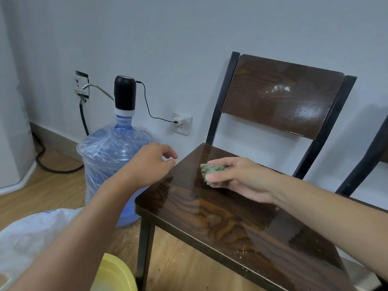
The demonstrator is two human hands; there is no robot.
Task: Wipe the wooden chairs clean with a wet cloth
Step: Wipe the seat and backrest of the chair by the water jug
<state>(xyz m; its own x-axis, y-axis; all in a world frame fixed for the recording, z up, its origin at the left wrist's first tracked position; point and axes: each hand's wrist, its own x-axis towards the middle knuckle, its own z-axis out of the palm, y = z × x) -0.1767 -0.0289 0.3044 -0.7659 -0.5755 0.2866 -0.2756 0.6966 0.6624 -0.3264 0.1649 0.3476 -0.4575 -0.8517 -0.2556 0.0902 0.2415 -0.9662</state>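
A dark wooden chair (212, 215) with a black metal frame stands against the wall, its seat glossy and wet-looking. My right hand (241, 177) presses a crumpled green cloth (210, 171) onto the far left part of the seat. Hovering beside the seat's left edge, my left hand (151, 162) has its fingers loosely curled and holds nothing. The backrest (281, 97) shows whitish smears on its right side. Small crumbs lie near the seat's front edge.
A large blue water bottle (111, 156) with a black pump stands left of the chair, its cable plugged into a wall socket (181, 122). A yellow basin (114, 274) and a white plastic bag (31, 234) lie on the floor. A second chair's frame (365, 164) shows at right.
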